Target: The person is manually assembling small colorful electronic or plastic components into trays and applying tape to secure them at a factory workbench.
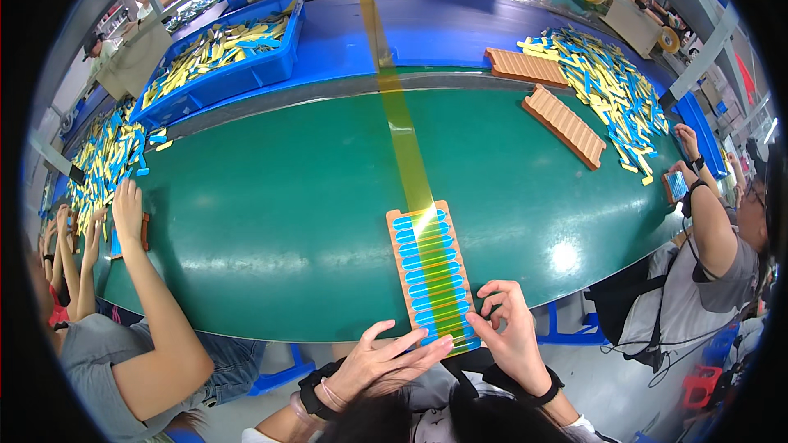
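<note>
An orange-brown slotted tray [399, 267] lies on the green work surface in front of me. Blue rounded strips [410, 259] fill its slots in a row of several. A long amber see-through tape [408, 156] runs down from the far side and lies lengthwise over the strips. At the tray's near end, my left hand [386, 365] has its fingers stretched out flat, the tips on the tape. My right hand [513, 330] is beside the tray's near right edge, fingers apart and curved, thumb touching the edge.
Two empty slotted trays [565, 125] sit at the far right by a heap of yellow and blue strips [611, 86]. Another heap [107, 156] and a blue crate [246, 74] of strips stand left. Co-workers sit on both sides, a forearm [135, 221] reaching in from the left.
</note>
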Tool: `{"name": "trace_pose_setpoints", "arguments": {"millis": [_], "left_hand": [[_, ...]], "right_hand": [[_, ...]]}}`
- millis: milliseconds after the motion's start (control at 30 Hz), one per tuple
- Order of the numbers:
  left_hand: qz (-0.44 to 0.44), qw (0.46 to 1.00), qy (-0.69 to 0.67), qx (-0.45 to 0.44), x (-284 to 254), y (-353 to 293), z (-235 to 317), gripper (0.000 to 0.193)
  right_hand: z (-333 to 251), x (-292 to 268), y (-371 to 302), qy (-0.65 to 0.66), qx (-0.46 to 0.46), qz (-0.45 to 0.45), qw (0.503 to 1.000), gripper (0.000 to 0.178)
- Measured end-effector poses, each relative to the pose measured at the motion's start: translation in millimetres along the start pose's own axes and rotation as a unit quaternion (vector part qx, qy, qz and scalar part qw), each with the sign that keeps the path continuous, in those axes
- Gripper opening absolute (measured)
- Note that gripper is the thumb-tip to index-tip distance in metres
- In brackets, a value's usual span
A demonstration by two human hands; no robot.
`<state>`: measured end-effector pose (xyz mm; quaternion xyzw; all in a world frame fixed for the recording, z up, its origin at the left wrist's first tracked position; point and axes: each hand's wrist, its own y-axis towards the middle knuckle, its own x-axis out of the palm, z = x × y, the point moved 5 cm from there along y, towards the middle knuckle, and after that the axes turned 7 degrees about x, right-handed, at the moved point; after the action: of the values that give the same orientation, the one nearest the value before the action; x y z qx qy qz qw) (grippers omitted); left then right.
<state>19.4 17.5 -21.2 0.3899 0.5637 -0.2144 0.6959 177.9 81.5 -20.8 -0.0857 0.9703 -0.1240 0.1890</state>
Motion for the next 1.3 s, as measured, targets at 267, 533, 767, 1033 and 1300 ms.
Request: {"name": "trace_pose_setpoints", "arguments": {"millis": [267,533,767,1033,1300], "left_hand": [[0.036,0.995,-0.082,-0.050,1,-1,-2,0.042],[0.048,0.998,-0.019,0.022,-9,4,2,0.037],[0.046,0.998,-0.026,0.042,-10,4,4,0.040],[0.005,0.998,0.014,0.056,-4,-1,9,0.040],[-0.003,0.998,-0.064,0.009,-3,-12,4,0.040]], "right_hand": [[-4,-1,0,0.009,-0.032,-0.012,0.999,0.035],[-29,-7,-13,-0.104,-0.172,0.006,0.980,0.032],[-33,2,-22,-0.112,-0.100,-0.029,0.988,0.025],[-38,11,-19,-0.169,-0.102,-0.036,0.980,0.031],[-40,13,-23,-0.208,-0.127,-0.009,0.970,0.033]]}}
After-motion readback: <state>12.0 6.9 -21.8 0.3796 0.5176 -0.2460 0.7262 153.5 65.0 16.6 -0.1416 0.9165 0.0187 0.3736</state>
